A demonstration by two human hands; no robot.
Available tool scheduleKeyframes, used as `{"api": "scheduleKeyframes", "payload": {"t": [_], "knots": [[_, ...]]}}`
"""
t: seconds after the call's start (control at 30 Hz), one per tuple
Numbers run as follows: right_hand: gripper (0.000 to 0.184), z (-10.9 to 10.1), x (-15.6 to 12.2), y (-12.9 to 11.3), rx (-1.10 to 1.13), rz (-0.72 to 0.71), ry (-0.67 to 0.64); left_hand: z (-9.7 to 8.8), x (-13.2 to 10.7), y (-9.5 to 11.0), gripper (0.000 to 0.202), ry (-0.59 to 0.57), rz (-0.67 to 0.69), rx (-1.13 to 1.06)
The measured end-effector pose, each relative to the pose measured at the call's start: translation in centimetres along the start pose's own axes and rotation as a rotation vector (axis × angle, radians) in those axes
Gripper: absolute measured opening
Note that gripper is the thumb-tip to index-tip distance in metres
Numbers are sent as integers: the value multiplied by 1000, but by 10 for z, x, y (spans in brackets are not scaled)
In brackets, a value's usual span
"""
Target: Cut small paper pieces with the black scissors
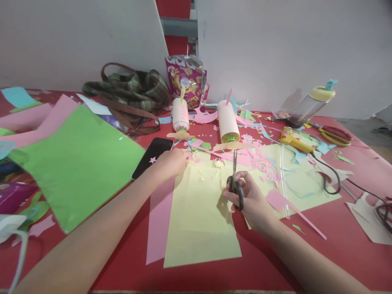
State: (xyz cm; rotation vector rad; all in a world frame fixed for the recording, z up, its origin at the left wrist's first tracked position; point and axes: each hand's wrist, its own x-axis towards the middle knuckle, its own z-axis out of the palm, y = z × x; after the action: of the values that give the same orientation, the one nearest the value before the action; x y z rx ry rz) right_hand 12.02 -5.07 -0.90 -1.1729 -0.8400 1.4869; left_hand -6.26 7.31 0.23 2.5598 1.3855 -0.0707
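My right hand (249, 202) is closed round the black handles of a pair of scissors (235, 179), whose blades point away from me over a pale yellow paper sheet (199, 212). My left hand (171, 161) rests at that sheet's far left corner, fingers curled down on the paper edge. A pink sheet (159, 220) lies under the yellow one. Just beyond the blades lie two paper-wrapped bottles, one on the left (180, 116) and one on the right (228, 122), among several pink, blue and yellow paper scraps (260, 159).
A black phone (152, 157) lies beside my left hand. A large green sheet (76, 163) covers the left of the red table (321, 212). Far right: a yellow glue gun (295, 141) with cord, red-yellow scissors (335, 134), a tilted clear bottle (309, 104). Behind: plaid bag (128, 92), snack packet (186, 79).
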Motion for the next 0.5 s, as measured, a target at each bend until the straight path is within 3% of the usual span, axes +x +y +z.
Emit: {"api": "scheduleKeyframes", "payload": {"t": [0.5], "knots": [[29,-1,-1,3,23,-9,8,-1,-3,6,25,11,-79,205]]}}
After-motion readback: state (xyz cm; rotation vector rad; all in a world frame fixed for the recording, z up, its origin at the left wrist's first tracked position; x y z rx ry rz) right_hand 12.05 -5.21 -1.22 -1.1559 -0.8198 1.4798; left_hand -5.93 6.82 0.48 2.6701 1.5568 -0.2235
